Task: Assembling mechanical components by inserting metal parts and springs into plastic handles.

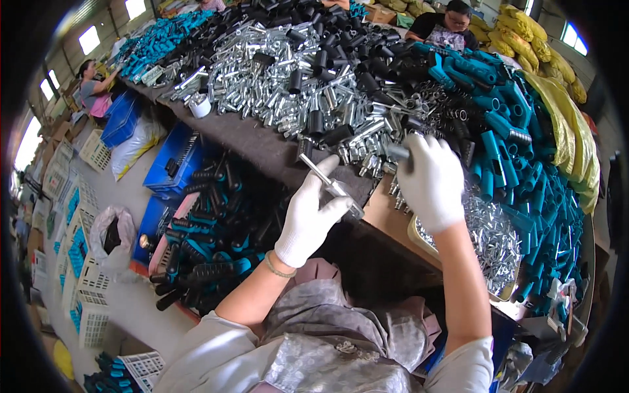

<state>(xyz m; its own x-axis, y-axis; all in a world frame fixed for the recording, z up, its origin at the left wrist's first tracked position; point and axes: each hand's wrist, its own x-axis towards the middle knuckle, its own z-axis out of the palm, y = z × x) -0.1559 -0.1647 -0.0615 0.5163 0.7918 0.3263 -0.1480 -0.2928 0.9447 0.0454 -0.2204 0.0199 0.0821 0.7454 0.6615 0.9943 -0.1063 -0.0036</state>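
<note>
My left hand (306,219), in a white knit glove, grips a slim metal rod (317,171) between thumb and fingers. The rod slants down to the right, and a thicker metal part (347,198) sits on its lower end. To the right, my gloved right hand (432,183) is curled in front of the metal pile. A short grey tube (396,152), smeared by motion, shows at its fingertips. Close beyond both hands lie shiny metal shafts and sleeves (275,78) in a heap, with black tubes (316,122) among them.
Teal plastic housings (504,157) pile up on the right, by a tray of small metal pins (491,242). Black-and-teal handles (209,249) fill a space at lower left, near blue bins (171,160). Co-workers (452,23) sit across the table and at the far left.
</note>
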